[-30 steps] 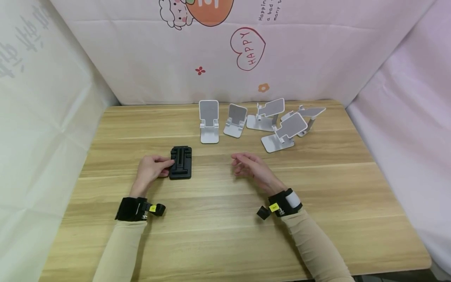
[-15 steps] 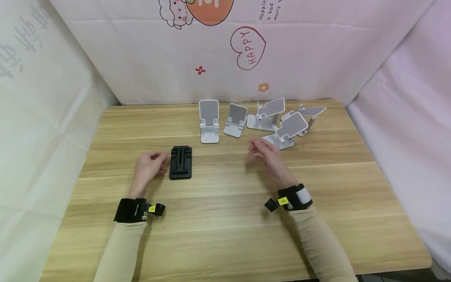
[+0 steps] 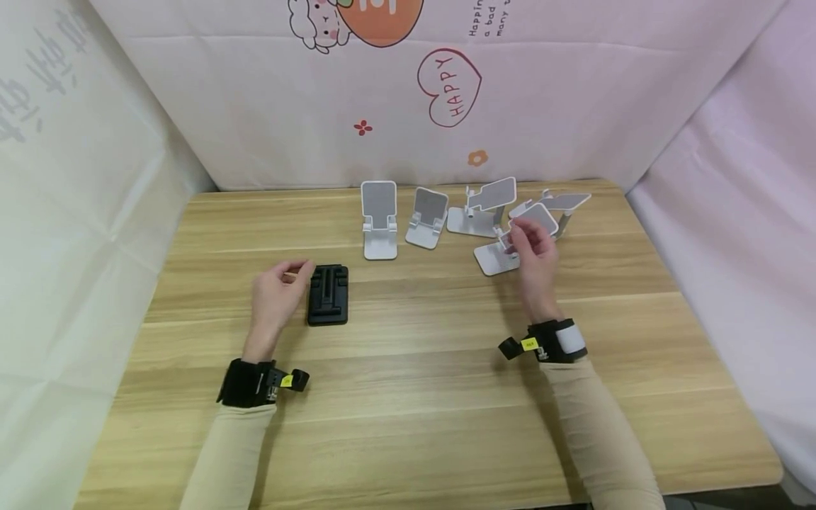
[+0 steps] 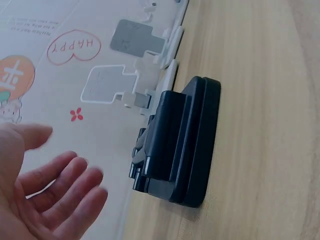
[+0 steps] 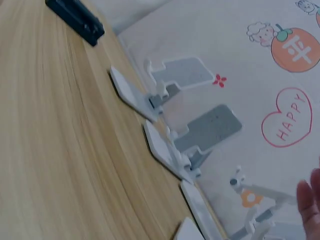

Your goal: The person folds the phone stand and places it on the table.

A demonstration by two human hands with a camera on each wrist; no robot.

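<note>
A folded black phone stand lies flat on the wooden table. My left hand hovers at its left side, fingers loosely bent; the left wrist view shows a gap between this hand and the stand. At the right, my right hand is over the front white phone stand, covering part of its base and plate. Only a few fingers show at the edge of the right wrist view, so contact with that stand cannot be told.
Behind stand more unfolded white phone stands: one upright, a smaller one, one with a tilted plate, and one at the far right. A printed white cloth hangs along the table's back edge.
My left hand has let go of the black phone stand and lifted slightly. My right hand has moved right and away from me, from the table's middle to the front white stand.
</note>
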